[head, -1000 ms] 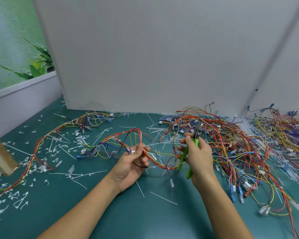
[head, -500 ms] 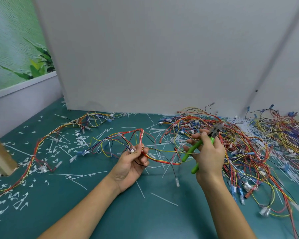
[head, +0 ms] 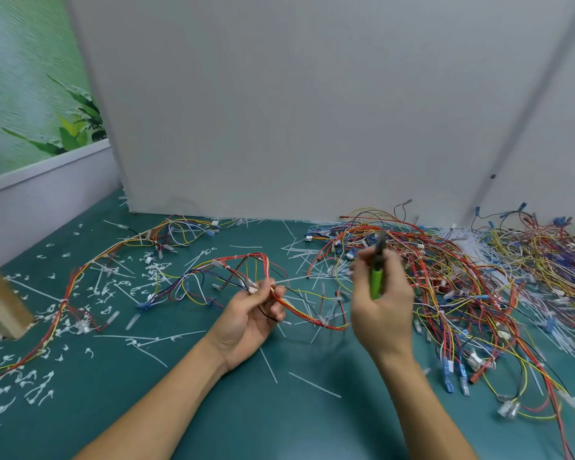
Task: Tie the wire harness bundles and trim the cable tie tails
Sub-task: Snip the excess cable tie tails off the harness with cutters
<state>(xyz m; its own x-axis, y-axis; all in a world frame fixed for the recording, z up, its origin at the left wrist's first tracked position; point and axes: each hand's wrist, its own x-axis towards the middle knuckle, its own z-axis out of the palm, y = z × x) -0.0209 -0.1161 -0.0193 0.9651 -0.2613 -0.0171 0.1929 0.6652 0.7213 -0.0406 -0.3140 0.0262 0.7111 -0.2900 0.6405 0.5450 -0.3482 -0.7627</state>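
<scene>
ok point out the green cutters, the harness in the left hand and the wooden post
green cutters (head: 375, 281), head view, on the green handle
harness (head: 299, 310), head view, on the red wire bundle
wooden post (head: 0, 300), head view, on its front face

One head-worn wide-angle camera looks forward and down at the green table (head: 263, 423), close over the left hand (head: 249, 317) and right hand (head: 384, 307) at lower centre, with the grey partition (head: 296, 111) ahead.

A teal worktop (head: 279, 419) fills the lower view. A pale grey panel (head: 296, 111) stands at twelve o'clock, a wooden post (head: 0, 303) at nine, and a leafy plant picture (head: 70, 131) at ten.
</scene>
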